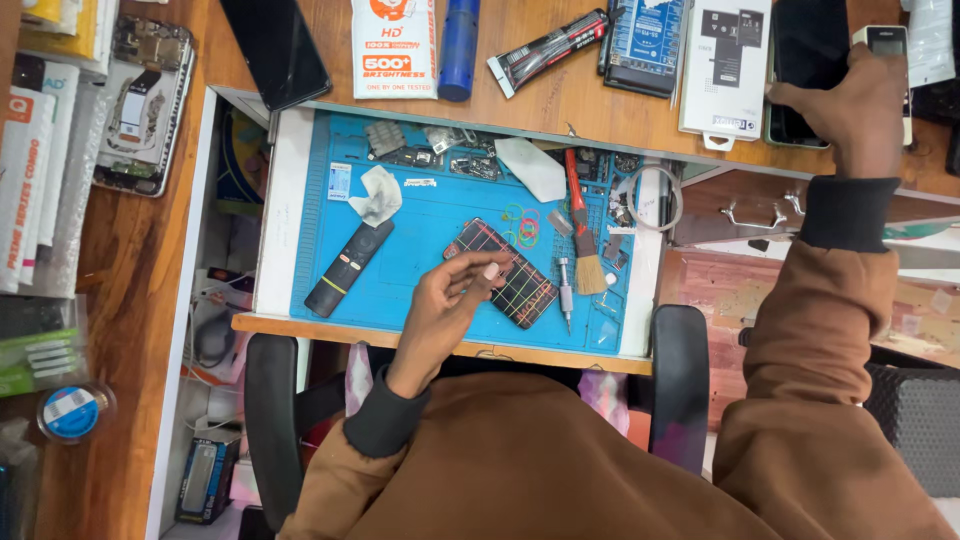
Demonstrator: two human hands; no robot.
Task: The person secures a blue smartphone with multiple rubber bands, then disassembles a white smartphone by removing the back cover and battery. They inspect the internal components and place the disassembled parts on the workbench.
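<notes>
A phone (pixel 512 276) bound with coloured rubber bands lies on the blue work mat (pixel 430 215). My left hand (pixel 448 305) rests on its near left end, fingers curled over the edge. My right hand (pixel 850 105) reaches far right onto the wooden desk and lies on a dark phone (pixel 805 50), next to a small light handset (pixel 888 45). A screwdriver (pixel 565 292) and a brush (pixel 582 240) with a red handle lie just right of the banded phone.
A black cylindrical tool (pixel 348 268), crumpled tissues (pixel 378 195) and loose rubber bands (pixel 522 225) sit on the mat. On the desk beyond are a blue tube (pixel 459 45), a glue tube (pixel 548 50), white packets (pixel 725 65), a black phone (pixel 275 48) and an opened phone (pixel 145 105).
</notes>
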